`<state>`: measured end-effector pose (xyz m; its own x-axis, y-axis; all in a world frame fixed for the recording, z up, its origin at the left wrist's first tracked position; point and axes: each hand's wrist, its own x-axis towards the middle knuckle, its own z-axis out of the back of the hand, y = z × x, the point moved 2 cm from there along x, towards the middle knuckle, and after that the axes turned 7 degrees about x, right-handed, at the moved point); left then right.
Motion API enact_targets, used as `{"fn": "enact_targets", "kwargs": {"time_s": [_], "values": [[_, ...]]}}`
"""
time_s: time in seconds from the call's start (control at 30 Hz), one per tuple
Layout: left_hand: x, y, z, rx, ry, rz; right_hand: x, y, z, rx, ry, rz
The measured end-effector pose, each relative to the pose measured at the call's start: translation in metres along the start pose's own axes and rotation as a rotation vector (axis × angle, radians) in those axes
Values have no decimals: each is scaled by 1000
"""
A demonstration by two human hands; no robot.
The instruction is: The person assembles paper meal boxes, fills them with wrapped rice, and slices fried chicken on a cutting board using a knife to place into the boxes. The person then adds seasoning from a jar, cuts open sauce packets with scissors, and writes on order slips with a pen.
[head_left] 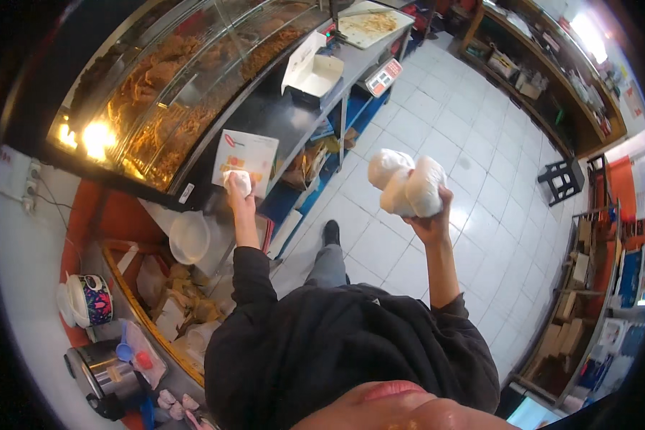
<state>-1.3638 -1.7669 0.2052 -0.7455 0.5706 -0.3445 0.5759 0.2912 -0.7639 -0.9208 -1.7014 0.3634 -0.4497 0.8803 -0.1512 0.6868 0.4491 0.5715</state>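
My left hand (241, 196) grips a small white wrapped bundle (238, 180) at its fingertips. Behind that bundle lies a white printed carton (250, 153) on the dark counter beside the glass display case. Out over the floor, my right hand (431, 217) holds three larger white rounded bundles (408, 185) pressed together. Their contents are hidden, and the thumb rests against the rightmost one. Farther along the counter stands a white cardboard box (317, 72) with its lid raised.
Fried food fills the lit display case (161, 91). A digital scale (382, 78) and a stained white tray (376, 24) sit beyond the box. A clear plastic tub (190, 237) is by my left forearm. A black stool (560, 181) stands on the tiled floor (387, 242).
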Motion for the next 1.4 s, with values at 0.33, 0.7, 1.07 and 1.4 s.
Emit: {"fn": "enact_targets", "kwargs": {"time_s": [0.33,0.7,1.07,1.4], "values": [[10,57,-74,70,-422,-266,424,10,-26,-504,185,-648],[10,81,-168,561,-810,-669,540,-37,-23,-962,346,-464],[15,86,-346,636,-1527,-1227,653,177,2,-586,682,-595],[146,115,-584,336,-618,-1395,904,375,117,105,362,-431]]}}
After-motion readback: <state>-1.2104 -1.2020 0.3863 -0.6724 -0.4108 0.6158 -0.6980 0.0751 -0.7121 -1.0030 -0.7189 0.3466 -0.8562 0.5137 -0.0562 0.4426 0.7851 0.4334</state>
